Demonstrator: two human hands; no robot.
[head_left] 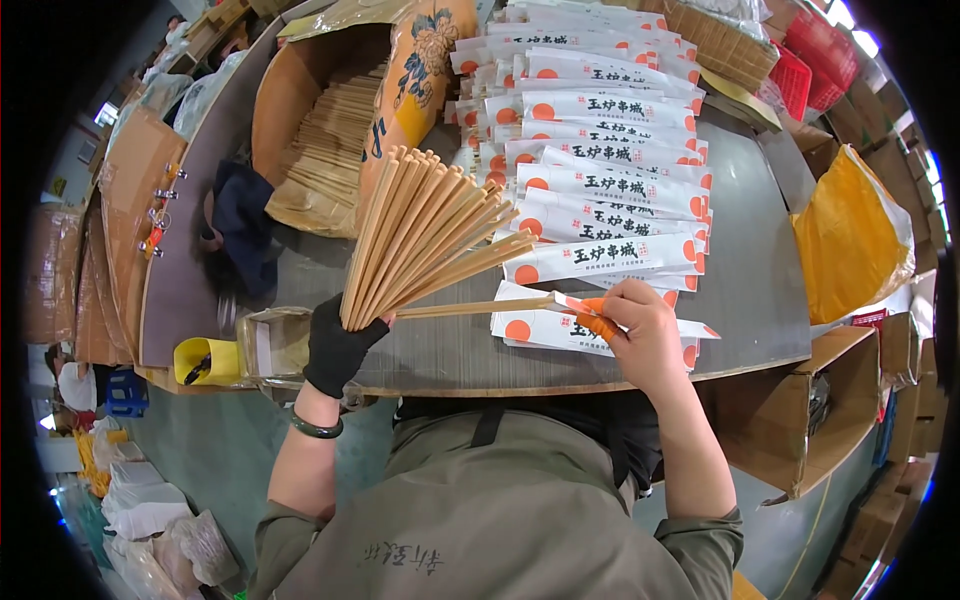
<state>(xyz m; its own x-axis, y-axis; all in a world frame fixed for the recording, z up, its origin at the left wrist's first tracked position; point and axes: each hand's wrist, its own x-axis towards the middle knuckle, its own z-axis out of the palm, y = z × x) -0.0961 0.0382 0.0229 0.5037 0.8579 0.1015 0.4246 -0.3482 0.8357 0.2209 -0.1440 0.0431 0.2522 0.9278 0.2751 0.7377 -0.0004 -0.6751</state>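
Note:
My left hand (341,348), in a black fingerless glove, grips a thick bundle of wooden chopsticks (425,240) that fans up and to the right. From this hand a pair of chopsticks (470,309) lies apart from the bundle, reaching level to the right. Its far tips meet the opening of a white paper chopstick sleeve (566,301). My right hand (642,325), with orange wraps on its fingers, pinches that sleeve; the fingers hide part of it. Beneath and beyond lies a long overlapping pile of printed white and red sleeves (600,262).
An open cardboard box (310,95) with more chopsticks stands far left on the grey table (745,290). Dark cloth (245,225), a yellow container (207,361) and a clear bin (275,345) sit on the left. At right are a yellow sack (855,240) and an open carton (780,420).

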